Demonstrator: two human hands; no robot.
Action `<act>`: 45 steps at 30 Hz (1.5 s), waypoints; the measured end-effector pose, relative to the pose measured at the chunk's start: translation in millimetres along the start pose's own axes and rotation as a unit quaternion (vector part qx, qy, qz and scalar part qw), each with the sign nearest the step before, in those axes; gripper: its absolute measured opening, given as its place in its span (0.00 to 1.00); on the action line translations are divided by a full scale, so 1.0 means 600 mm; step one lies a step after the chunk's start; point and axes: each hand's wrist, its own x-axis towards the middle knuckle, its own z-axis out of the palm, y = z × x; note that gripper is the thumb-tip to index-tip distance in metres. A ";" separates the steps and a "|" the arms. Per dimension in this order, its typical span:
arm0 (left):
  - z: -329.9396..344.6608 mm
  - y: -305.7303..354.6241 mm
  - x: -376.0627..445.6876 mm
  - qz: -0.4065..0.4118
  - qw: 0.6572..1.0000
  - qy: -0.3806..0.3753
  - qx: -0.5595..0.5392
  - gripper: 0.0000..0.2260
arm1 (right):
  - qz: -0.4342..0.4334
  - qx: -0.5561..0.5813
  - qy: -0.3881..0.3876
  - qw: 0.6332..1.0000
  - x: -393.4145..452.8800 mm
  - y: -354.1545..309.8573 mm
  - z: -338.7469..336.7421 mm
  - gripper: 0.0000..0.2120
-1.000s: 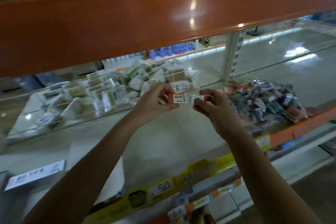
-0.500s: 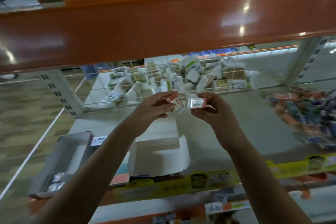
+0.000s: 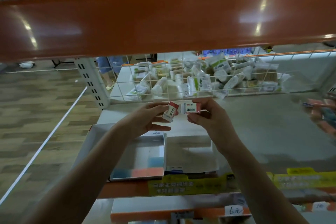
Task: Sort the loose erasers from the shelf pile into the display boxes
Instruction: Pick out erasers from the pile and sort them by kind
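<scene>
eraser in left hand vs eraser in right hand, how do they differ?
1. Pose: the left eraser is tilted, its long side nearly upright; the right eraser lies level.
2. Print: "2B" on the left eraser runs sideways; on the right eraser it reads upright.
3. Grip: the left hand holds its eraser from the left side; the right hand pinches its eraser top and bottom.

Shared: both are white and red "2B" erasers, almost touching.

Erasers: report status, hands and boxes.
Left hand and right hand each pinch one 2B eraser above the display boxes. Nothing blocks the drop.
</scene>
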 end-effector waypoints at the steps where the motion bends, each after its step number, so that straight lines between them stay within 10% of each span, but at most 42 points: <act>1: -0.007 0.000 -0.004 -0.005 1.000 -0.001 0.017 0.08 | -0.001 -0.002 -0.002 1.000 0.000 0.002 0.008 0.16; 11: -0.059 0.002 -0.037 0.009 0.983 -0.066 0.170 0.13 | -0.018 -0.045 -0.024 0.999 -0.003 0.010 0.070 0.14; 22: -0.170 -0.033 -0.091 0.098 0.936 0.067 0.333 0.13 | -0.030 -0.196 -0.130 0.971 -0.004 0.012 0.159 0.13; 31: -0.264 -0.067 -0.185 0.122 0.839 0.135 0.513 0.15 | -0.051 -0.319 -0.270 0.907 -0.015 0.021 0.269 0.11; 45: -0.312 -0.098 -0.211 0.109 0.839 0.161 0.508 0.14 | -0.166 -0.548 -0.316 0.757 -0.021 0.058 0.357 0.13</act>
